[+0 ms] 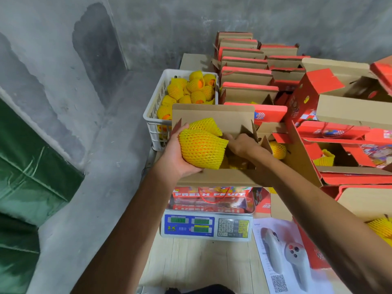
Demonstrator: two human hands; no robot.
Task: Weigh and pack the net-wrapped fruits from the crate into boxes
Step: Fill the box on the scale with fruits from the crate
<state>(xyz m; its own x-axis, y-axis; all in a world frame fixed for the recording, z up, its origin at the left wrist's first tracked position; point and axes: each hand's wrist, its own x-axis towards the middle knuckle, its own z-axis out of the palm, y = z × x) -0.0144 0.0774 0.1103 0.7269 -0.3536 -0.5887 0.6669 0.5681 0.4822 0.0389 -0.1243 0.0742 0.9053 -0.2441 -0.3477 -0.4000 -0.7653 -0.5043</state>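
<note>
An open cardboard box (214,177) sits on the pan of a digital scale (206,227), and everything else can be placed from that box. The left hand (177,153) cups a net-wrapped fruit (201,150) from beneath and behind, fingers curled round its rounded end, holding it over the box's left half. The fruit's long axis lies nearly level, running left to right, and the loose open end of its yellow foam net points right, toward the other hand. A second net-wrapped fruit (206,126) lies just behind the first, against the box's raised rear flap. The right hand (240,145) reaches down into the right half of the box, fingers bent over the fruit already packed there; I cannot tell whether it grips anything. Behind and left of the box stands a white plastic crate (154,107) holding more netted fruit. To the box's right and behind it stand many red and brown boxes (248,90), some open with fruit inside. The scale stands on a pale wooden bench (191,264), with a printed sheet (282,257) lying right of it.
</note>
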